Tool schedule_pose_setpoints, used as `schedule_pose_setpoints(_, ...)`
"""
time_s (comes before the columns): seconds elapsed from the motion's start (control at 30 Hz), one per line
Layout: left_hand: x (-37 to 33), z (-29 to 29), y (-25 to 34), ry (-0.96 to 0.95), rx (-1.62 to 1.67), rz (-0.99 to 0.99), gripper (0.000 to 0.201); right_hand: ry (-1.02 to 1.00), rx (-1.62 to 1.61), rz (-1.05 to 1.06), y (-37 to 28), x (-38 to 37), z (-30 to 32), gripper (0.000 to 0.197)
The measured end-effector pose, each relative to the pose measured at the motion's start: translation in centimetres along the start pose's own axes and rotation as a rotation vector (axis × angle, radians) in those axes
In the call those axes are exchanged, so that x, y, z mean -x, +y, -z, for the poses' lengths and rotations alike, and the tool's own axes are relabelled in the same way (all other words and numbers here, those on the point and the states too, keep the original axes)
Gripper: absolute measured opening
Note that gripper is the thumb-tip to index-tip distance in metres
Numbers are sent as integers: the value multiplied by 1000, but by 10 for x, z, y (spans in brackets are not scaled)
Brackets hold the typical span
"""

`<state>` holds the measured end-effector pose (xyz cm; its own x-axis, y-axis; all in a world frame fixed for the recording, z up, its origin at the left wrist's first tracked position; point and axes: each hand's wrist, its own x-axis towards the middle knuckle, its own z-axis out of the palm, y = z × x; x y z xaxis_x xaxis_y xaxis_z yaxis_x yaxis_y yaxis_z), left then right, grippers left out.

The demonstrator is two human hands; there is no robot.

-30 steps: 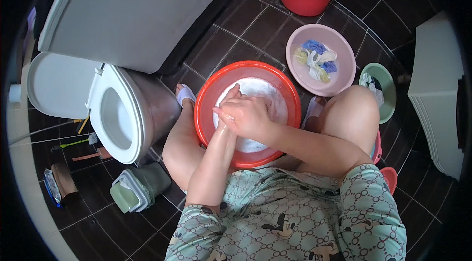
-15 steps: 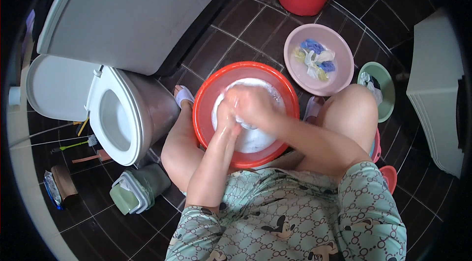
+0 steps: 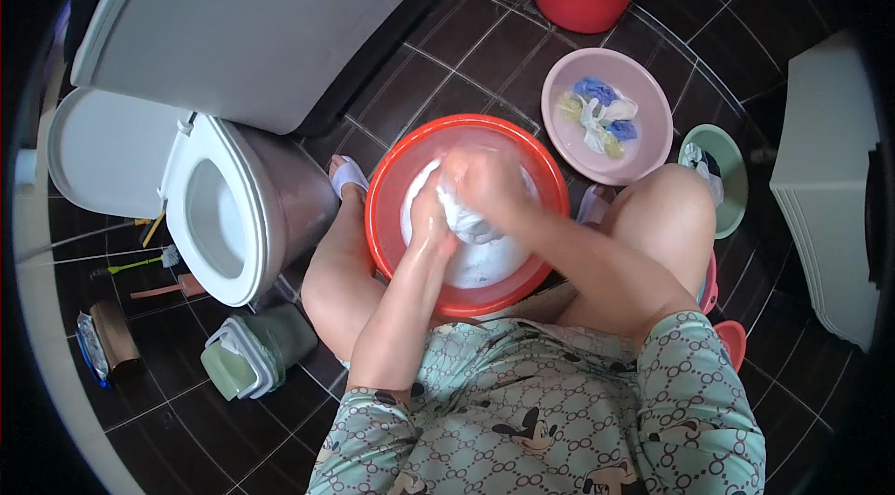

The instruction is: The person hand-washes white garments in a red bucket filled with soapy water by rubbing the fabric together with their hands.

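Between my knees stands a red basin (image 3: pixel 557 215) holding white, sudsy water (image 3: pixel 485 269). A wet white cloth (image 3: pixel 474 225), its exact kind unclear, hangs from my two hands over the suds. My left hand (image 3: pixel 431 212) is closed around one part of it, the wrist wet. Pressed up against it, my right hand (image 3: pixel 487 183) is closed on the cloth too, its fingers smeared by motion. Most of the bunched cloth is hidden behind the hands.
A pink basin (image 3: pixel 559 145) with blue, white and yellow cloths stands beyond my right knee, a green basin (image 3: pixel 732 206) beside it. A red bucket (image 3: pixel 597 1) is farther back. At left are a toilet (image 3: pixel 191 253) and a lidded bin (image 3: pixel 294 341).
My hands remain together over the basin while the right one moves in a blur. More of the white cloth shows below them now. The whole view has shifted slightly.
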<state>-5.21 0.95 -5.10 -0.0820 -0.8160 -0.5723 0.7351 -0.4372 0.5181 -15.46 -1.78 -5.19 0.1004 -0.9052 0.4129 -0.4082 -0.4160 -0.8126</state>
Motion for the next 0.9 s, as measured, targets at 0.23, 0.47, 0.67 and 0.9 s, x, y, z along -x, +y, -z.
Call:
schedule_pose_setpoints(0.23,-14,-10,18,210,-299,-233,40,93,-304,-417,27,-28,7,44)
schedule_pose_setpoints(0.47,-49,45,-6,80,-603,-414,39,-226,-206,-123,-57,13,8,20)
schedule_pose_setpoints(0.67,-6,-6,-1,-6,-41,136,28,45,199,40,2,-13,4,22)
schedule_pose_setpoints(0.9,-25,39,-26,-323,222,148,47,-134,26,112,-12,0,5,17)
